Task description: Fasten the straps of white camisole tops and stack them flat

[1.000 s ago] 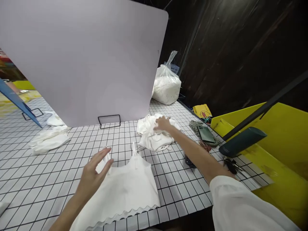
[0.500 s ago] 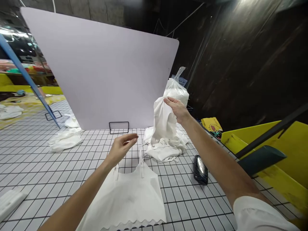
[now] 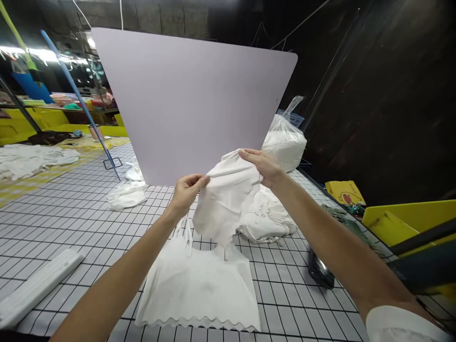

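Observation:
Between my two hands hangs a white cloth garment (image 3: 228,194), its exact kind hidden by the folds. My left hand (image 3: 187,192) pinches its left upper corner, and my right hand (image 3: 263,166) pinches the upper right edge. Below it, a white camisole (image 3: 203,289) with thin straps and a wavy hem lies flat on the grid-patterned table. The lower tip of the held garment hangs over the camisole's neckline. Behind my right hand rests a crumpled pile of white garments (image 3: 267,218).
A large pale board (image 3: 195,104) stands across the back. A bag of white items (image 3: 285,142) sits at its right end. Near my right forearm lies a black plastic-wrapped bundle (image 3: 320,270). A white bar-shaped object (image 3: 39,285) lies left, and more white garments (image 3: 128,192) lie farther back.
My left hand has moved up and taken hold of the garment, which was hanging from my right hand alone. The garment has come away from the pile and is now stretched between both hands.

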`<action>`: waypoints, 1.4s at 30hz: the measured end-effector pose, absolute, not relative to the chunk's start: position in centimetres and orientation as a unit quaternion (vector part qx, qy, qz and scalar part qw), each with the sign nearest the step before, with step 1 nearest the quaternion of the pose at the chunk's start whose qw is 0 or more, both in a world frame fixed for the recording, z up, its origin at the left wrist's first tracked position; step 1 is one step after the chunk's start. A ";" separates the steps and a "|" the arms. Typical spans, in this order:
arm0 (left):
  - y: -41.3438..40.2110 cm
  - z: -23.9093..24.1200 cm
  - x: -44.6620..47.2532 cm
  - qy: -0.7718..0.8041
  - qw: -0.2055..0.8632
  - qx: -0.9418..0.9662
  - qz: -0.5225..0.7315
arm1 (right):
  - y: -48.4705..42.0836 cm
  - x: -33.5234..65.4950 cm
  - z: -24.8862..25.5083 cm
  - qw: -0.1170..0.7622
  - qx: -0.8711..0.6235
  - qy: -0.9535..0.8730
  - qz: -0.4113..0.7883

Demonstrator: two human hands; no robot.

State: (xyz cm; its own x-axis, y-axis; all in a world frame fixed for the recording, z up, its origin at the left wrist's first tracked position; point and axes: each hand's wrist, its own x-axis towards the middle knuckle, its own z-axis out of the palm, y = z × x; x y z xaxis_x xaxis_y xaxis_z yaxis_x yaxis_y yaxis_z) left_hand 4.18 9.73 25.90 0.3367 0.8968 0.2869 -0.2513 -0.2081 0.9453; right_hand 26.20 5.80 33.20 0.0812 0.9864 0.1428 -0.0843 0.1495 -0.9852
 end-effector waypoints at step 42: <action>9.4 18.3 1.8 0.426 0.647 0.519 0.361 | 1.9 21.6 26.3 0.681 -0.230 -0.387 0.578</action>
